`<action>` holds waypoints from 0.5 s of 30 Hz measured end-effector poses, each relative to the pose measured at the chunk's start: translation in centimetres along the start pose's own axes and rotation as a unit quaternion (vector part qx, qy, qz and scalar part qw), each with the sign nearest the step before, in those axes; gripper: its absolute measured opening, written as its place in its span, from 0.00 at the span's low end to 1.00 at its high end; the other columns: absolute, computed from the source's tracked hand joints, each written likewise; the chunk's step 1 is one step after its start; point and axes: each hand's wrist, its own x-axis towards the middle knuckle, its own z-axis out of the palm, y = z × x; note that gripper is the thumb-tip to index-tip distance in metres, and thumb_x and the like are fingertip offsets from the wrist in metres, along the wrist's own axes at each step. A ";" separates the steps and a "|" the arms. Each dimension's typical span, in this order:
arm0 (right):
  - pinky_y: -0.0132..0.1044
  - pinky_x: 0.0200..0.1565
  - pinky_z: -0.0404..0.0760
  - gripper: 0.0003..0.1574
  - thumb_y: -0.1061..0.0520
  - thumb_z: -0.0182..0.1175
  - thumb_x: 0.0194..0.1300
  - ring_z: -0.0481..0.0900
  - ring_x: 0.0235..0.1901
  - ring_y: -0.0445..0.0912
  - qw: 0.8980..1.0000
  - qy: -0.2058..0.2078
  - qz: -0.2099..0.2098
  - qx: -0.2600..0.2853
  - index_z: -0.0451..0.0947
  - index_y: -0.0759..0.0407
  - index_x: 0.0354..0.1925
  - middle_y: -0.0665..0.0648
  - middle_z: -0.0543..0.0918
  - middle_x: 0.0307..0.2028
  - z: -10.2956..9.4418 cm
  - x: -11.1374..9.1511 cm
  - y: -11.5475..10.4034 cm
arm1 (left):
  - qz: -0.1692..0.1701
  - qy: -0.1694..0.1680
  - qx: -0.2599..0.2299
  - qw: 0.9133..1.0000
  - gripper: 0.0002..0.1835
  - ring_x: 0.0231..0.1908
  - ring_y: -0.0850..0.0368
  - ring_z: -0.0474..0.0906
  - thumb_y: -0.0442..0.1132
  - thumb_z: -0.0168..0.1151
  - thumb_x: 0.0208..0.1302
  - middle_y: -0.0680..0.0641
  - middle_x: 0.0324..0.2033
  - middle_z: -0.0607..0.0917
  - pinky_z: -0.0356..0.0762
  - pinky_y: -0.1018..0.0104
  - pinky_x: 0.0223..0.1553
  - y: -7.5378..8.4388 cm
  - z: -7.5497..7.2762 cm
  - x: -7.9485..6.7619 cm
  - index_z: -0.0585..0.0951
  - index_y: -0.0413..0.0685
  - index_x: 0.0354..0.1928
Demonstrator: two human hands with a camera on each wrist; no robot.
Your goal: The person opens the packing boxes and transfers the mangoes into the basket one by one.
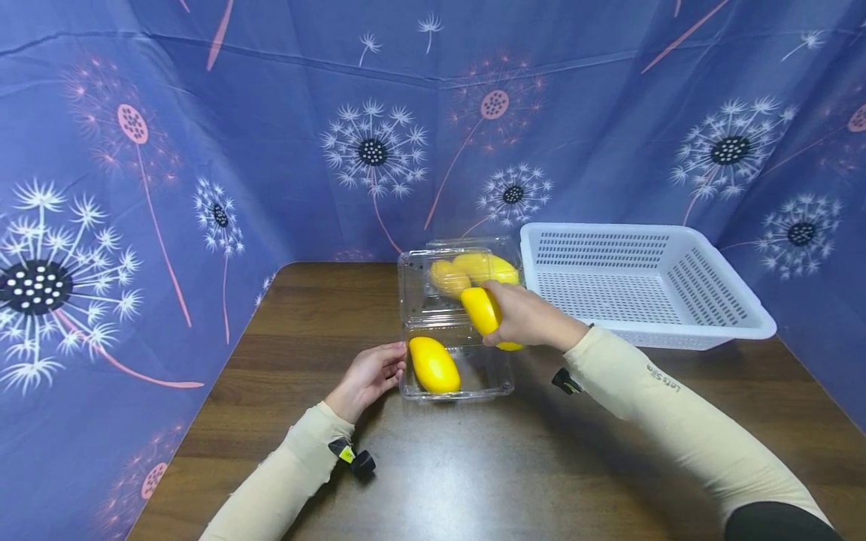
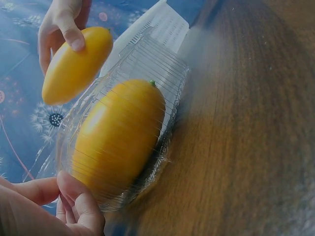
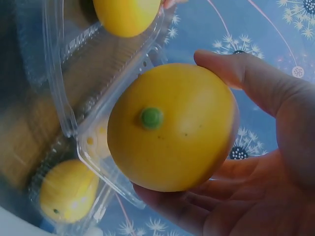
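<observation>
My right hand [image 1: 524, 314] grips a yellow mango [image 1: 481, 310] above the right side of an opened clear plastic clamshell box [image 1: 483, 393]. The mango's green stem end faces the camera in the right wrist view. Inside the box, on the left, lies another mango [image 1: 434, 366]. At the box's left edge, the thumb and forefinger of my left hand [image 1: 370, 378] pinch the plastic rim, seen close up in the left wrist view. A bit of yellow [image 1: 509, 346] shows below my right hand; what it belongs to is mostly hidden.
More mangoes [image 1: 449, 278] sit at the back, seen through clear plastic. To the right stands a white perforated basket [image 1: 737, 330]. Everything rests on a brown wooden table [image 1: 298, 330], with a blue dandelion-print cloth [image 1: 284, 150] hanging behind and at the sides.
</observation>
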 end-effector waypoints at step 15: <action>0.48 0.44 0.81 0.59 0.51 0.75 0.46 0.78 0.42 0.56 1.000 -0.002 0.024 -0.005 0.57 0.70 0.68 0.67 0.78 0.51 -2.9 1.0 1.7 | 0.000 -0.003 0.010 1.000 0.12 0.24 0.66 0.73 0.32 0.54 0.69 0.57 0.25 0.80 0.73 0.77 0.29 0.0 -0.2 0.4 0.73 0.37 0.52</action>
